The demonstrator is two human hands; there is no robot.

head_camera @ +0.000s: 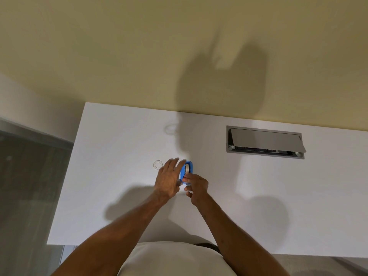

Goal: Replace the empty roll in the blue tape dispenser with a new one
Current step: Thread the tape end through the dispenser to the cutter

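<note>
left hand [166,181] fingers spread against blue tape dispenser [186,172] | right hand [196,185] fingers pinching its near end | white roll [187,168] inside

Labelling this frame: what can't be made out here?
Head view only:
- Blue tape dispenser: left side hidden by the left hand, near end by the right hand.
- Roll in dispenser: too small to judge how full.
- Clear ring on the table: too faint to identify.

An office: a white desk [119,148] with a recessed, flip-lid cable box [265,142] against a plain wall [119,46].
</note>
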